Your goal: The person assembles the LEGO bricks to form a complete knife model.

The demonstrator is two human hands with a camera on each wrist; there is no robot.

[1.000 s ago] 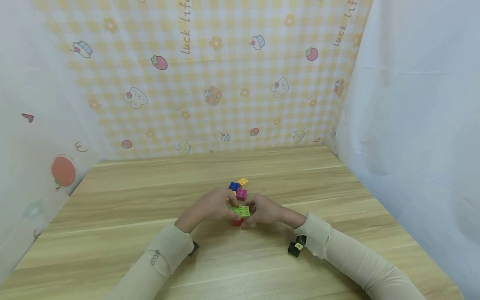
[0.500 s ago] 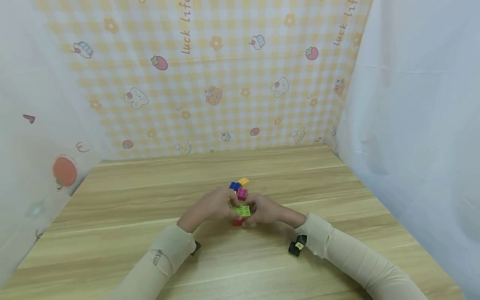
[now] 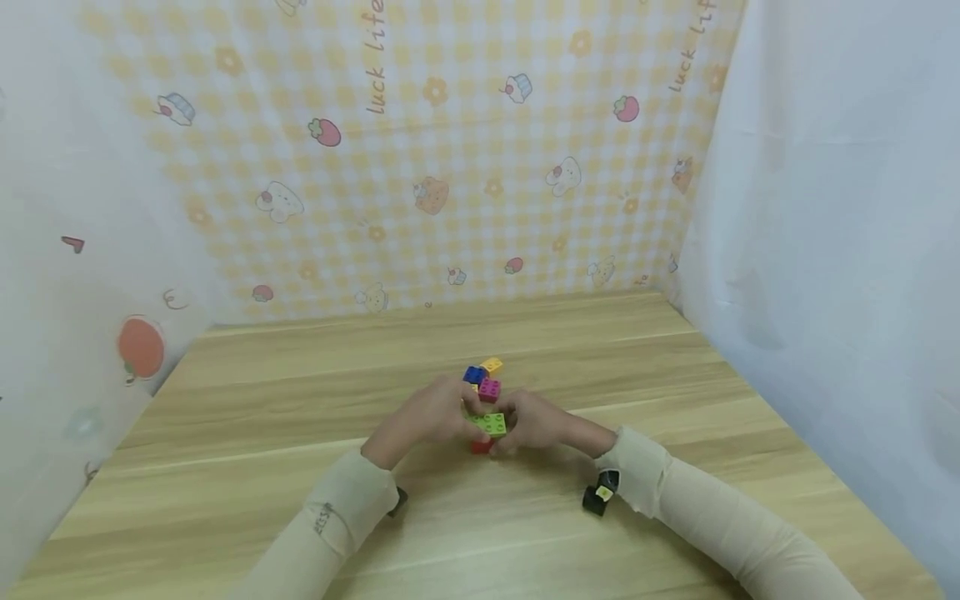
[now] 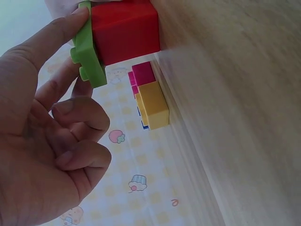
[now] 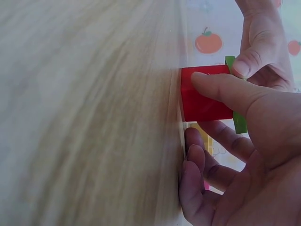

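Observation:
A flat lime-green building brick with studs sits on top of a red building brick, which stands on the table. My left hand pinches the green brick between thumb and finger, its other fingers loosely curled in the left wrist view. From the other side my right hand grips the red brick, thumb on its near face and a finger behind it. In the right wrist view the green brick lies against the red one's studded side, and a little of it juts past the red brick.
Just behind the hands are a magenta brick, a blue brick and a yellow brick. An orange-yellow brick lies farthest back. The wooden table ends at a checked cloth.
The head view has shifted slightly, so everything appears a little farther right. Both hands keep their grip on the green and red bricks, with no clear movement.

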